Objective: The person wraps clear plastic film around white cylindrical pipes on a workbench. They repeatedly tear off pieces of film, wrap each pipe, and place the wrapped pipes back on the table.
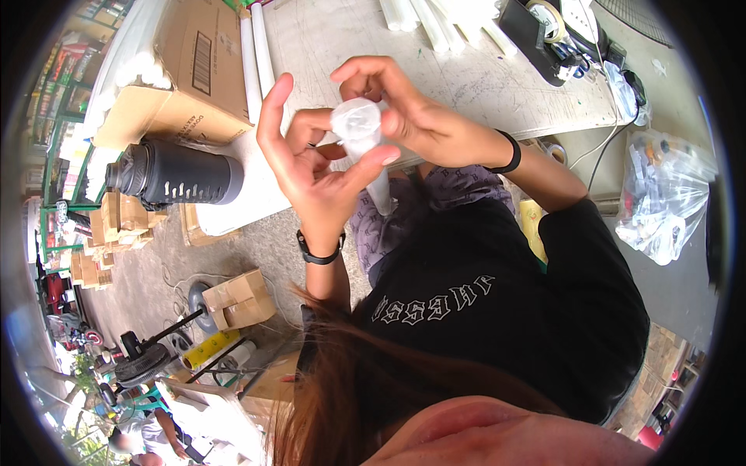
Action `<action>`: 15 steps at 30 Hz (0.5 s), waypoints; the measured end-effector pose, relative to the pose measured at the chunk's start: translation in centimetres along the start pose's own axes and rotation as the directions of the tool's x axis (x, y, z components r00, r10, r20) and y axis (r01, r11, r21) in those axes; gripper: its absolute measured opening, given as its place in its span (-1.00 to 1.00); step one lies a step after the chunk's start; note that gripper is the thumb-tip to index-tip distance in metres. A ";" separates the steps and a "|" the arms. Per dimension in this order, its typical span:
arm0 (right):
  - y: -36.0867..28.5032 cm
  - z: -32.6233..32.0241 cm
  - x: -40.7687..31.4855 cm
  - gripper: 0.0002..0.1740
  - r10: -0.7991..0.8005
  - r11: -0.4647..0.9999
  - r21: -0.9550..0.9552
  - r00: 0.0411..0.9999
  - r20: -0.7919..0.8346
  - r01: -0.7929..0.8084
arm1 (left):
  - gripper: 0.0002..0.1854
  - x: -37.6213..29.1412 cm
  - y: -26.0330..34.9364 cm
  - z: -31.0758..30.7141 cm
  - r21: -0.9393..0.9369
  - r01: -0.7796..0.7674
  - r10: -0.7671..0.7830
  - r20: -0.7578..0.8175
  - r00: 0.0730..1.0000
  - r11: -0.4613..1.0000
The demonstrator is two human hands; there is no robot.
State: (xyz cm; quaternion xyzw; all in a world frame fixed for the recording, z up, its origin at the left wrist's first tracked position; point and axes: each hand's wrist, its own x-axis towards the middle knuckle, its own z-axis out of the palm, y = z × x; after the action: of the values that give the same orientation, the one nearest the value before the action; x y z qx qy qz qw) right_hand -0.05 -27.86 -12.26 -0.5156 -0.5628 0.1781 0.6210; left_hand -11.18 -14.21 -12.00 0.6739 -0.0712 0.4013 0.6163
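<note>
A white tube in cloudy plastic film is held upright-looking before my chest, its wrapped round end facing me. The lower length narrows down towards my lap. My left hand grips the tube from the side, thumb in front and curled fingers behind, with one finger raised away. At the round end, my right hand has its thumb against the rim and its other fingers bent around the far side. The tips of some right fingers are hidden. A black band is on each wrist.
An open cardboard box of white tubes stands left on the worktable, beside a dark bottle. More white tubes lie at the back. A black tray holds tape and tools. A plastic bag hangs right.
</note>
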 end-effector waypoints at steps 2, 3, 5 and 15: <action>-0.3 -1.2 -0.7 -0.25 -0.068 0.981 -0.179 0.998 0.013 0.069 | 0.10 0.9 0.2 -0.9 0.039 0.037 -0.041 0.091 0.995 0.999; -0.6 -2.2 -1.4 -0.25 -0.094 0.957 -0.274 0.995 0.022 0.096 | 0.03 1.3 0.1 -1.4 0.051 0.053 -0.060 0.138 0.989 0.997; -3.6 -5.6 -2.5 -0.48 -0.053 0.890 -0.454 0.998 -0.027 0.035 | -0.36 1.7 -0.7 -2.0 0.066 -0.044 0.028 0.220 0.975 0.997; -3.7 -33.7 -18.1 -0.63 0.514 0.470 -0.027 0.299 -0.804 -0.882 | 0.01 0.8 -0.8 2.1 -0.263 0.176 -0.100 0.280 0.955 0.948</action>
State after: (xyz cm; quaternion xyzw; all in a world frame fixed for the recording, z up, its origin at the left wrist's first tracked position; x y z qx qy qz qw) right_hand 22.89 -58.68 -12.95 -0.8698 -0.0056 0.0870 0.4856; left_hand -9.25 -15.54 -11.93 0.6285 -0.1616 0.2494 0.7188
